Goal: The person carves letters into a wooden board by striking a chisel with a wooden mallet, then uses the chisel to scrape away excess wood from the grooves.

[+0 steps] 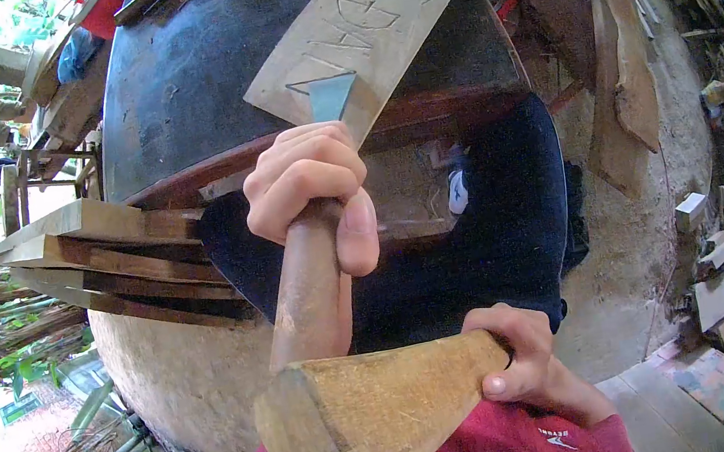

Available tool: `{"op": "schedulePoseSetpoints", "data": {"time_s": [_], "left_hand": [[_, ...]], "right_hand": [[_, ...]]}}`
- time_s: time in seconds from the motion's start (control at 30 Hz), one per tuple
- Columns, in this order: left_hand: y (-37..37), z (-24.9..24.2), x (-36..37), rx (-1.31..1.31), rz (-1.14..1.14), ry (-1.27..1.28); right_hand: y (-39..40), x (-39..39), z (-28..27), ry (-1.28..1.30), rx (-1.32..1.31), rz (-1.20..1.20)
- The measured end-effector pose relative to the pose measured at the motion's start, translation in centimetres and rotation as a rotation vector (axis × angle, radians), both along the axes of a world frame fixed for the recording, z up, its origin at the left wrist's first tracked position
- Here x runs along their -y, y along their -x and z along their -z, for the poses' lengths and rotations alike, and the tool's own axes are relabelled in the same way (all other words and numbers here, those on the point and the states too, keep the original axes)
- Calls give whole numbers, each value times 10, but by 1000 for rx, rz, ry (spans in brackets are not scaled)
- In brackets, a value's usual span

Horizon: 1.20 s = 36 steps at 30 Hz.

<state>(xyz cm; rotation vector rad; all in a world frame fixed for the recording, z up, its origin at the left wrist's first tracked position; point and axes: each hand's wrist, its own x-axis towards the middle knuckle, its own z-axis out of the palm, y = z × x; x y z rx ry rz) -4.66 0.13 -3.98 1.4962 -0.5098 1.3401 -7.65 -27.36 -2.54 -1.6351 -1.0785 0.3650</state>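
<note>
My left hand (pixel 309 198) is wrapped around a chisel, its fist closed where the thick wooden handle (pixel 302 296) meets the flat grey-blue blade (pixel 331 97). That blade overlaps the near end of a pale board (pixel 404 9), which bears large drawn letters. In my right hand (pixel 523 353) is the narrow end of a wooden mallet (pixel 406 397). Its broad, wedge-shaped head is close to the camera and overlaps the lower end of the chisel handle, hiding it. My left forearm is partly covered by the handle and the mallet.
The board lies across a dark, worn table (pixel 182 84). Thick planks (pixel 104 255) are stacked at left, with plants beyond them. Long rough boards (pixel 622 84) lie on the right floor, near a row of wood scraps (pixel 719 294). My dark-clothed legs (pixel 518 203) are under the table edge.
</note>
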Motion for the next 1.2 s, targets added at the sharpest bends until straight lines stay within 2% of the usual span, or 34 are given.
{"op": "schedulePoseSetpoints", "data": {"time_s": [0.57, 0.73, 0.87, 1.03, 1.2], "left_hand": [[-6, 3, -1, 54, 24, -13], [-6, 2, 4, 45, -60, 1], [-10, 1, 10, 35, -146, 20], [-9, 0, 11, 36, -137, -21], [-7, -2, 7, 30, -110, -22]], "right_hand": [[2, -2, -6, 46, 21, 32], [8, -4, -12, -50, 62, 23], [13, -2, -16, -9, 14, 53], [8, -4, -18, -6, 180, 34], [11, -2, -12, 0, 76, 90]]}}
